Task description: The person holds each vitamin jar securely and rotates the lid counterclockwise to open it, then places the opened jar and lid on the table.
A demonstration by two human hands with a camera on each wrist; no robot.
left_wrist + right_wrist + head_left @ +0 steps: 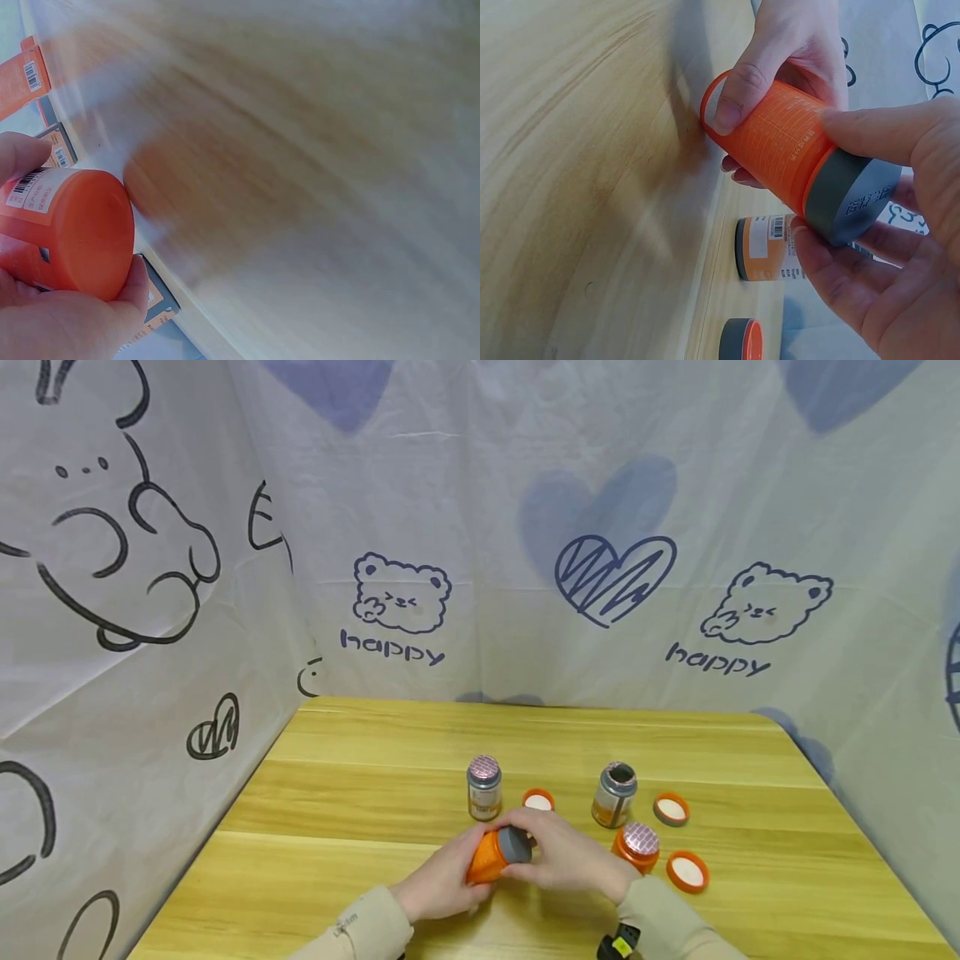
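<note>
Tilted over the table, an orange bottle [484, 862] with a grey cap [515, 844] lies between both hands. My left hand [448, 874] grips its orange body; in the left wrist view the bottle's round base [96, 234] faces the camera. My right hand [564, 853] holds the grey cap, thumb on one side and fingers on the other. In the right wrist view the cap [849, 196] sits on the bottle, and the right fingertips lie at its edge. Just beyond the hands stands a grey bottle [484, 787] with a foil-like seal on top.
Right of centre, an open-mouthed grey bottle [615, 797] stands behind a sealed orange bottle [636, 850], partly hidden by my right arm. Loose lids lie near them: one behind my right hand [538, 799], two at right [671, 810]. The wooden table [337, 793] meets a printed curtain [495, 527].
</note>
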